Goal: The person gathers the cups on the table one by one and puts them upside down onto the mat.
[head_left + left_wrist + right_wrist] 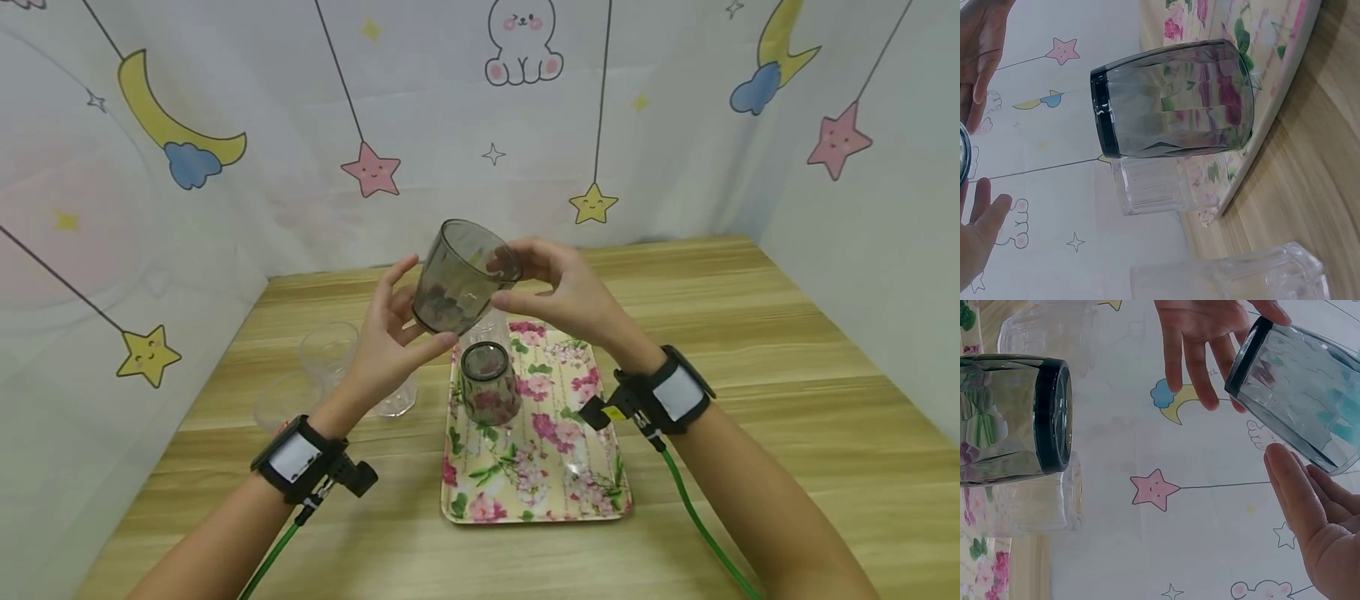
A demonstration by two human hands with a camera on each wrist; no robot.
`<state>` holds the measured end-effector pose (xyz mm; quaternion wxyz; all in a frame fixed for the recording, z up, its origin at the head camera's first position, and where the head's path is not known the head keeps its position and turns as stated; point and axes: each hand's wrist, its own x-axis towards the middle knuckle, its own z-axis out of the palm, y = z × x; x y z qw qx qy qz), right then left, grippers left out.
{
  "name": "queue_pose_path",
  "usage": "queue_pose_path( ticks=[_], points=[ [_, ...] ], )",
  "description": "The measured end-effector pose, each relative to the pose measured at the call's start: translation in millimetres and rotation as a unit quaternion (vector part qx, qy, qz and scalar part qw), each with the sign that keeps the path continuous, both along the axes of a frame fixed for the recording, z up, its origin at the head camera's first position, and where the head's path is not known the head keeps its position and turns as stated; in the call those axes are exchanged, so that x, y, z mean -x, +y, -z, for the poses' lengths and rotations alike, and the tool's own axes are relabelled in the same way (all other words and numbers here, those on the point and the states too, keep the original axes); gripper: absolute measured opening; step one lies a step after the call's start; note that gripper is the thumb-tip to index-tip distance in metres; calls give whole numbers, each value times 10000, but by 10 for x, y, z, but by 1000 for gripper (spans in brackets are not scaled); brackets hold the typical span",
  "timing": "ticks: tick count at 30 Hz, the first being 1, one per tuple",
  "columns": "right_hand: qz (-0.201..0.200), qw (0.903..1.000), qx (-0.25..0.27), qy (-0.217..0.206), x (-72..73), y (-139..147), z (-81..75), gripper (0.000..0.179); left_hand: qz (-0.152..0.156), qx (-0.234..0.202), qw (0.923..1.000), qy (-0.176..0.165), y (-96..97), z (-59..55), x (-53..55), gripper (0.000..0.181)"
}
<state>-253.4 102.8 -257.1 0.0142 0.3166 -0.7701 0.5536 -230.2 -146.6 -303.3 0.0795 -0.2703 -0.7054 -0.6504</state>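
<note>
A smoky grey drinking glass (461, 279) is held in the air above the back of the tray, tilted with its mouth toward the upper right. My left hand (386, 337) holds it near the base, thumb below and fingers along the side. At the rim, my right hand (566, 287) grips it between thumb and fingers. A second grey glass (491, 392) stands upside down on the floral tray (540, 492), below the hands. Behind that one, a clear glass (1150, 187) is partly hidden.
Several clear glasses (330, 350) stand on the wooden table (750, 350) left of the tray, partly covered by my left hand and wrist. A white curtain (450, 108) with printed stars and moons hangs behind. Green cables (682, 492) run from both wrist cameras.
</note>
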Motion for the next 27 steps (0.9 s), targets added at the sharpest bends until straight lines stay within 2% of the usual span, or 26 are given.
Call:
queue_pose_path(
  ticks=[4,10,19,27],
  points=[
    [29,10000,-73,23,8,19,37,51,-10,-120,9999,75,-19,-8,5,87],
    [-130,9999,-90,46,13,44,71,55,19,-294,9995,108,-41,-41,1,83],
    [-182,9995,-193,-185,4,68,143,59,-35,-351,9992,203,-49,-71,-26,78],
    [-349,9987,-116,-355,22,72,200,59,-6,-442,9989,155,-56,-87,-29,76]
  ],
)
